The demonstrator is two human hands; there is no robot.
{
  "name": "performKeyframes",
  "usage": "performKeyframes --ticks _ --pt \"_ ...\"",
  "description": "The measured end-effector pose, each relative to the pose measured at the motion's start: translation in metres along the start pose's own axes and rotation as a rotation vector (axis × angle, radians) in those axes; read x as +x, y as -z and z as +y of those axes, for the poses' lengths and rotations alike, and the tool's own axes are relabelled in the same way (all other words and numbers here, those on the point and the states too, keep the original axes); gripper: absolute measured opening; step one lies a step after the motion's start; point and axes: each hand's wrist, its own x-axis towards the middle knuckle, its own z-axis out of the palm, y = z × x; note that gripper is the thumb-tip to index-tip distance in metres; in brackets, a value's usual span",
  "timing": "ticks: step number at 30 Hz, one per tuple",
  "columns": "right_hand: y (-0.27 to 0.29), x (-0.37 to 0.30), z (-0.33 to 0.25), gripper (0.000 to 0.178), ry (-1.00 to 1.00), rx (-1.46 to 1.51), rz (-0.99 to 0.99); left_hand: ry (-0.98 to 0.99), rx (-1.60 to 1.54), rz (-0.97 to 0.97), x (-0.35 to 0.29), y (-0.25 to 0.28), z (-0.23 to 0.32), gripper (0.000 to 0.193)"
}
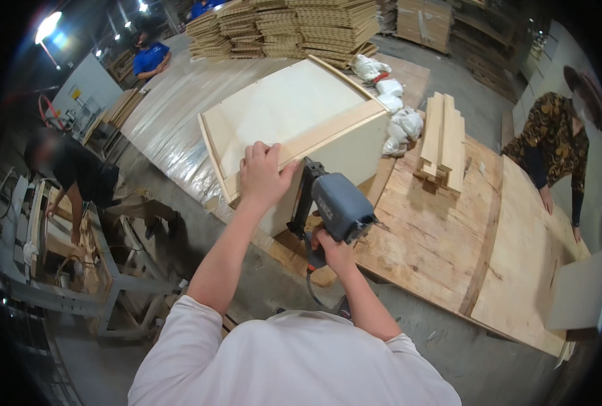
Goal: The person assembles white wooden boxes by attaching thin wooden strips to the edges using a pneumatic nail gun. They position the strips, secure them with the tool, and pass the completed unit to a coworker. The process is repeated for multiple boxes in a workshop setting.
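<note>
Gripped in the right hand (333, 252), a grey nail gun (333, 206) presses its nose against the near side of a pale wooden cabinet box (294, 115), which rests on a plywood workbench (443, 237). Fingers of the left hand (264, 177) curl closed over the box's near top rail. Right of the box lies a stack of wooden slats (442, 142); behind it sit white bags (399, 111). Farther beyond the box stand piles of slatted boards (294, 27).
</note>
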Motion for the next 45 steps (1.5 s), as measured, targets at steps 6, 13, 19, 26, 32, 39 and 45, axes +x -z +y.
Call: performKeyframes --ticks 6,13,19,26,32,39,45 --pt "0.028 -0.013 -0.033 0.017 -0.082 0.177 0.027 -0.204 -0.209 -0.236 0.009 0.019 -0.049 0.050" --pt "0.074 -0.052 -0.054 0.044 0.051 0.272 0.143 -0.644 -0.008 -0.208 -0.002 0.074 -0.169 0.065" --pt "0.056 -0.064 -0.040 0.011 0.064 0.170 0.113 -0.494 -0.182 0.020 -0.020 0.036 -0.172 0.060" --pt "0.060 -0.095 -0.041 0.010 0.108 -0.051 0.037 -0.208 -0.107 0.474 -0.118 0.010 -0.107 0.056" --pt "0.044 -0.109 -0.050 0.013 0.088 -0.080 0.099 -0.112 -0.088 0.550 -0.087 -0.015 0.000 0.037" --pt "0.020 -0.095 -0.016 0.007 0.121 -0.170 0.046 -0.178 -0.205 0.380 -0.088 -0.008 0.008 0.035" --pt "0.011 -0.079 -0.002 0.010 0.118 -0.148 0.094 -0.172 -0.198 0.354 -0.090 -0.003 0.006 0.035"
